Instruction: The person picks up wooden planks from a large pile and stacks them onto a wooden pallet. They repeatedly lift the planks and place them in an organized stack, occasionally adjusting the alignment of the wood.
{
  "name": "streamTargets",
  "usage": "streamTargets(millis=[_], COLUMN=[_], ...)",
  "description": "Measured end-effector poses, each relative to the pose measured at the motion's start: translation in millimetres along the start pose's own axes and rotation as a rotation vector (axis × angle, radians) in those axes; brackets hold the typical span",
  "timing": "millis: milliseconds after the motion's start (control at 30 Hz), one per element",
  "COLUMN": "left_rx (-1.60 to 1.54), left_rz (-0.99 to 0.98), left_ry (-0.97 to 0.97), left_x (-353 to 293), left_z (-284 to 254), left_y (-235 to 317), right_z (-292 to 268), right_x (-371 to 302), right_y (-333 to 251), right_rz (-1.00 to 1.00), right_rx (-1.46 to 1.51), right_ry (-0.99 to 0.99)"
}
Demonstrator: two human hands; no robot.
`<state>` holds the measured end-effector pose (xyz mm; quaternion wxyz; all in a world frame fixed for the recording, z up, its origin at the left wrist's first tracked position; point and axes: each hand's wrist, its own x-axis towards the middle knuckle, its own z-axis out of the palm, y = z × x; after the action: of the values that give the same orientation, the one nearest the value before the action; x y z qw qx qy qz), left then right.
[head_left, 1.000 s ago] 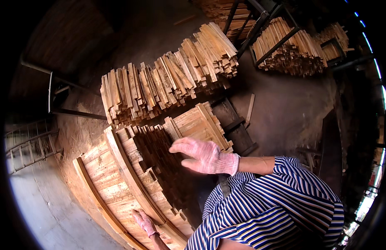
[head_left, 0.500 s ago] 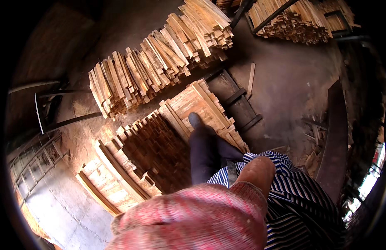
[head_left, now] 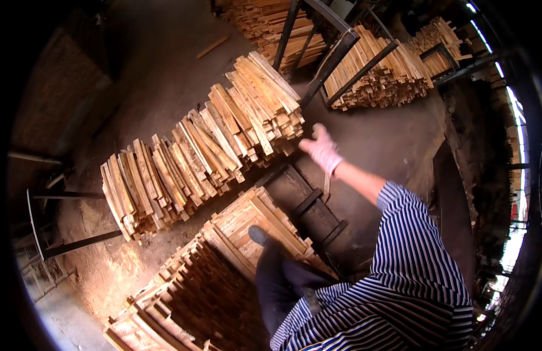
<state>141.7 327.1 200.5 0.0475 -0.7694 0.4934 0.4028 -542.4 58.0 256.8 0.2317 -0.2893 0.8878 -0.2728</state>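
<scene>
My right hand (head_left: 323,151), in a pinkish-white glove, reaches forward with its arm stretched out and its fingers apart. Nothing shows in it. In the picture it is just right of the near right end of a long stack of wooden slats (head_left: 195,155), and I cannot make out any contact. A loose stick (head_left: 327,186) shows below the wrist, on the floor. My left hand is out of view. One of my legs (head_left: 274,275) extends over a wooden platform of boards (head_left: 231,234), with the shoe (head_left: 257,235) on it.
Packed slat ends (head_left: 206,292) fill the stack left of my leg. A dark frame (head_left: 309,202) lies on the floor beyond the platform. More slats (head_left: 370,73) rest in a metal rack (head_left: 335,55) at the far right. Another metal frame (head_left: 37,225) stands at the left.
The gloved right hand, close to the camera before, has swung out forward toward the slat stack. My view has shifted, bringing the far racks further into the picture.
</scene>
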Motion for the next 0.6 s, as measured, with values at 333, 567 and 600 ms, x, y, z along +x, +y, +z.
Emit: streamTargets(millis=[333,567,600], left_rx=[-0.055,-0.058,-0.050], left_rz=[-0.104,-0.207,-0.210], left_ry=[-0.076,-0.126,-0.143], left_x=[-22.6,-43.8,-42.7], left_z=[71.6,101.8,103.3], left_y=[37.8,39.9,39.8], right_z=[-91.0,-95.7,-93.9], right_x=[296.8,379.3,383.5], right_y=[-10.7,4.0,5.8], right_rz=[0.030,-0.062,-0.089], right_rx=[0.207,0.274,0.331], right_ry=[0.366,0.442,0.427])
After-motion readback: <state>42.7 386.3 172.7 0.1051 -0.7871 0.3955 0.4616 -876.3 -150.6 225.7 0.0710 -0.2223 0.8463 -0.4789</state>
